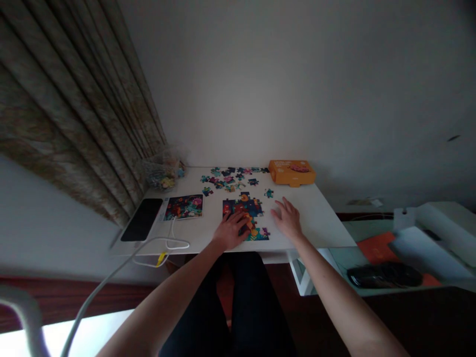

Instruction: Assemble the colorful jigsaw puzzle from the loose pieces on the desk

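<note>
While the left hand (pixel 229 232) lies palm down across the lower left of the partly joined puzzle (pixel 245 204), its fingers are spread loosely over the pieces and grasp nothing that shows; whether a piece sits beneath the palm, I cannot tell. The right hand (pixel 288 219) is just to the right of the puzzle, fingers parted and slightly bent, with nothing visible between them; I cannot tell whether it touches the table (pixel 323 223).

The puzzle lies flat near the front edge of the white table, with an uneven outline, orange and dark blue in its upper part and teal with a yellow shape at the bottom. One single piece (pixel 268 193) lies apart, beyond the right fingertips. Farther back, loose pieces (pixel 227 181) are scattered in a band toward the wall (pixel 290 89), some overlapping or touching.

An orange box (pixel 292 173) stands at the back right. On the left are a colourful picture card (pixel 186 207), a black phone (pixel 142 219) beside it, and a clear container (pixel 160 174) behind, near the curtain (pixel 78 74). A white cable (pixel 158 238) loops past the card's lower edge.
</note>
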Demonstrator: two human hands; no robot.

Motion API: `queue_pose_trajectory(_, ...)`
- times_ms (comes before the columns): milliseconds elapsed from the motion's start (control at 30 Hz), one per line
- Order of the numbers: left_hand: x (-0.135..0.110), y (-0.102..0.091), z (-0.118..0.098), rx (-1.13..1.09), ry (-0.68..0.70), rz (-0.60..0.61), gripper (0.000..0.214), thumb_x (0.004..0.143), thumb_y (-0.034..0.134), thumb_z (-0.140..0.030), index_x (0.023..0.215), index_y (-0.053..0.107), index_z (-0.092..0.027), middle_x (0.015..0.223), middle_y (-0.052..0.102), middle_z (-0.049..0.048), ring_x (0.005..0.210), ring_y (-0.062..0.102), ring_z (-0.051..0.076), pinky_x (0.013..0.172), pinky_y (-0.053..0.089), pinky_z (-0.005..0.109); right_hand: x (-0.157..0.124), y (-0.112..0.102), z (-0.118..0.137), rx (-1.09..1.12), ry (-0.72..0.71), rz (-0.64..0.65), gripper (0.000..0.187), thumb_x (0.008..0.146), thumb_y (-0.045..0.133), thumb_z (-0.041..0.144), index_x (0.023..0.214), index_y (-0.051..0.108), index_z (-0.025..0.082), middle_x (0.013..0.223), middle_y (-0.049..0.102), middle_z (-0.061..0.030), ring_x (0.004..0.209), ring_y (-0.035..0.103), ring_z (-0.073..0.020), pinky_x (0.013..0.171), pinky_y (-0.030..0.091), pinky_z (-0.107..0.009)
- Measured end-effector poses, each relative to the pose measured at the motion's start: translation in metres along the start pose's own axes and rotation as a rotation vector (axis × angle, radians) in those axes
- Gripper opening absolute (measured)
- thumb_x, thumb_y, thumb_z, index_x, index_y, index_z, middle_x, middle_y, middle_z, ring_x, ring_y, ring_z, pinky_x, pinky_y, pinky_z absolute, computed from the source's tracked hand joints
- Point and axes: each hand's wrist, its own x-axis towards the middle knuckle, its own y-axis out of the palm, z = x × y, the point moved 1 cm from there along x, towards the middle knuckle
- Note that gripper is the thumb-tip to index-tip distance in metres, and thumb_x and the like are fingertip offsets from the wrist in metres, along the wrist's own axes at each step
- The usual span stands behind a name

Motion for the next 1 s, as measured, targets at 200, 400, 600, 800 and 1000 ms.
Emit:
queue_pose_trajectory(200, 0.001, -0.001, 0.000, 0.007, -0.003, 0.033, 0.045, 0.101, 0.056, -0.042, 0.143, 0.062, -0.028, 0.155, 0.055, 0.0077, 0.146, 0.048, 0.029, 0.127, 0.029, 0.056, 0.007, 0.002, 0.010, -0.042, -0.023, 0.028, 0.058, 0.102, 0.050, 0.048, 0.155, 0.047, 0.027, 0.168, 0.034, -0.0131, 0.151, 0.034, -0.0384, 0.118, 0.028, -0.067)
queue_pose_trajectory(400, -0.002, 0.001, 0.000, 0.015, 0.010, 0.030, 0.045, 0.102, 0.054, -0.044, 0.143, 0.062, -0.027, 0.155, 0.055, 0.0085, 0.147, 0.047, 0.029, 0.127, 0.028, 0.055, 0.015, 0.003, 0.013, -0.004, -0.028, 0.134, 0.056, 0.104, 0.044, 0.050, 0.155, 0.047, 0.028, 0.163, 0.044, -0.0115, 0.149, 0.039, -0.0335, 0.121, 0.022, -0.065)
queue_pose_trajectory(600, 0.019, -0.005, 0.020, -0.041, -0.081, -0.024, 0.042, 0.101, 0.056, -0.040, 0.140, 0.063, -0.026, 0.151, 0.058, 0.0095, 0.139, 0.055, 0.027, 0.121, 0.040, 0.048, 0.016, 0.002, 0.012, 0.011, -0.021, 0.149, 0.049, 0.106, 0.041, 0.046, 0.146, 0.056, 0.022, 0.157, 0.051, -0.0131, 0.147, 0.041, -0.0311, 0.122, 0.022, -0.064)
queue_pose_trajectory(800, 0.086, -0.027, 0.065, 0.085, -0.466, -0.031, 0.046, 0.098, 0.056, -0.030, 0.142, 0.058, -0.021, 0.148, 0.060, 0.0157, 0.136, 0.055, 0.034, 0.112, 0.045, 0.053, 0.016, 0.003, 0.012, 0.017, -0.028, 0.118, 0.046, 0.105, 0.044, 0.046, 0.140, 0.059, 0.021, 0.153, 0.055, -0.0146, 0.145, 0.044, -0.0312, 0.121, 0.023, -0.064)
queue_pose_trajectory(1000, 0.121, -0.029, 0.076, 0.188, -0.540, 0.036, 0.050, 0.097, 0.057, -0.041, 0.142, 0.058, -0.018, 0.141, 0.063, 0.0192, 0.131, 0.056, 0.039, 0.110, 0.043, 0.057, 0.016, 0.002, 0.012, 0.018, -0.025, 0.122, 0.045, 0.104, 0.045, 0.047, 0.139, 0.060, 0.022, 0.152, 0.056, -0.0142, 0.144, 0.044, -0.0321, 0.121, 0.023, -0.065)
